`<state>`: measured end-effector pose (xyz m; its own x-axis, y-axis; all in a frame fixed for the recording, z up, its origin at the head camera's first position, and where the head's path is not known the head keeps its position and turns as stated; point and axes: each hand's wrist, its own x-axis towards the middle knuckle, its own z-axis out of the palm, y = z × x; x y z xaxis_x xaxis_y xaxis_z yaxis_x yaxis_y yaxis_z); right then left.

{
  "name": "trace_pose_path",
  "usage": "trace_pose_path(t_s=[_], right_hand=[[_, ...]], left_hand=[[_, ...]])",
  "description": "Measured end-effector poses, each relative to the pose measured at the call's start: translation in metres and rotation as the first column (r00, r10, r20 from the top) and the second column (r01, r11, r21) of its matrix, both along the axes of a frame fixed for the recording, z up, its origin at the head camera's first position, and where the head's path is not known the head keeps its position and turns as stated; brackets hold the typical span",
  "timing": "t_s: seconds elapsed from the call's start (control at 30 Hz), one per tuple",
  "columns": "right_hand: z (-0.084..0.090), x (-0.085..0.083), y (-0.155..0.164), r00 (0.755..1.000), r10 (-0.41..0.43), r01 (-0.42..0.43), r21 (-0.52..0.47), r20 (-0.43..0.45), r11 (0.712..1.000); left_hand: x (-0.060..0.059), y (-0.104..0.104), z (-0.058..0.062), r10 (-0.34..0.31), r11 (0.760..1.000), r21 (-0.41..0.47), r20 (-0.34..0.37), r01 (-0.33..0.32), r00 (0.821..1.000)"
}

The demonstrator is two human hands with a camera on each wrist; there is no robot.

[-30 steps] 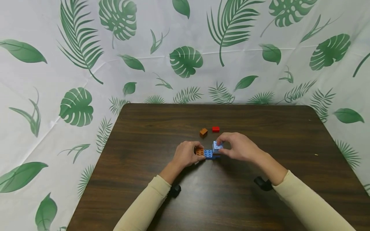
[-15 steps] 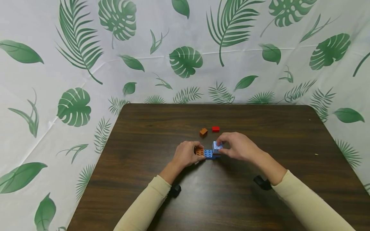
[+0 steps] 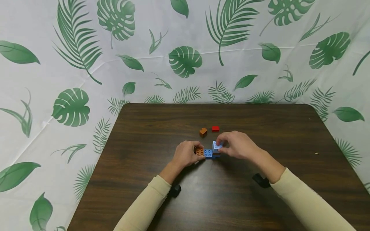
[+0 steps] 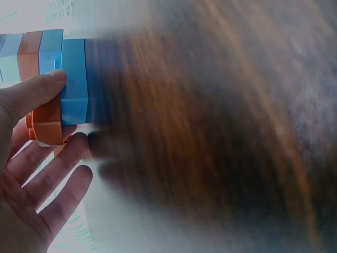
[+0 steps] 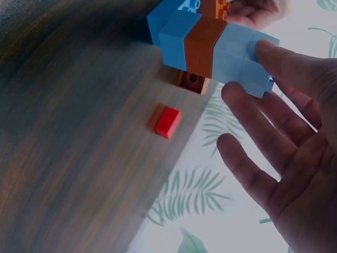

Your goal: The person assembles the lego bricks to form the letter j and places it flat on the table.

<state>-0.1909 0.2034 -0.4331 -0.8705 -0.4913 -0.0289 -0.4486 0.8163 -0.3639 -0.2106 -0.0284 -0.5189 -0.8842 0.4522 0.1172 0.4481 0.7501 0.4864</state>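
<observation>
A white leaf-print cloth (image 3: 156, 96) rises behind a dark wood-grain table (image 3: 156, 125), whose near edge is cut off. Two pale sleeves (image 3: 306, 199) reach in from below; a black wrist camera (image 3: 175, 191) shows under the left one.

The right hand (image 3: 238, 144) pinches the upper light-blue brick (image 3: 216, 146) between thumb and fingers; its two outermost fingers extend loosely apart, and one tip overlaps the bricks in the right wrist view, touching or not I cannot tell. Its other fingertips are hidden behind the stack. The left hand (image 3: 186, 152) grips the near end of the assembly, thumb against an orange brick (image 3: 199, 151) and reaching the blue base (image 3: 208, 153); the index fingertip is hidden there, while the other fingers spread free.

The toy-brick assembly stands on the table between the hands: the base carries the orange brick at its left end, bare studs in the middle, and a right-hand column of blue, orange and light-blue bricks.

Beyond it lies a loose orange-brown brick (image 3: 203, 132), partly covered in the right wrist view, with a smaller-looking red brick (image 3: 215, 129) near it. A tiny pale speck (image 3: 316, 153), too small to identify, lies far right.
</observation>
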Motion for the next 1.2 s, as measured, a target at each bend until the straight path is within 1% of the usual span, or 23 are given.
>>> trace_pose_path(t_s=[0.5,0.7,0.93,1.2], right_hand=[[0.0032,-0.0017,-0.0027,1.000,0.002,-0.002,0.021,-0.011,1.000],[0.0076,-0.0023,-0.0060,1.000,-0.007,0.006,0.029,0.021,1.000],[0.0082,-0.0028,-0.0066,0.998,-0.013,0.011,0.032,0.060,0.999],[0.0055,-0.0037,-0.0061,0.998,-0.001,-0.002,0.048,0.061,0.999]], left_hand=[[-0.0005,-0.0004,-0.0005,-0.003,1.000,0.003,-0.006,0.003,1.000],[-0.0014,-0.0002,-0.0007,-0.005,1.000,0.004,-0.001,0.005,1.000],[-0.0005,-0.0004,0.0006,-0.004,1.000,0.011,0.003,0.004,1.000],[-0.0003,-0.0006,0.0004,-0.006,1.000,0.012,0.001,0.006,1.000]])
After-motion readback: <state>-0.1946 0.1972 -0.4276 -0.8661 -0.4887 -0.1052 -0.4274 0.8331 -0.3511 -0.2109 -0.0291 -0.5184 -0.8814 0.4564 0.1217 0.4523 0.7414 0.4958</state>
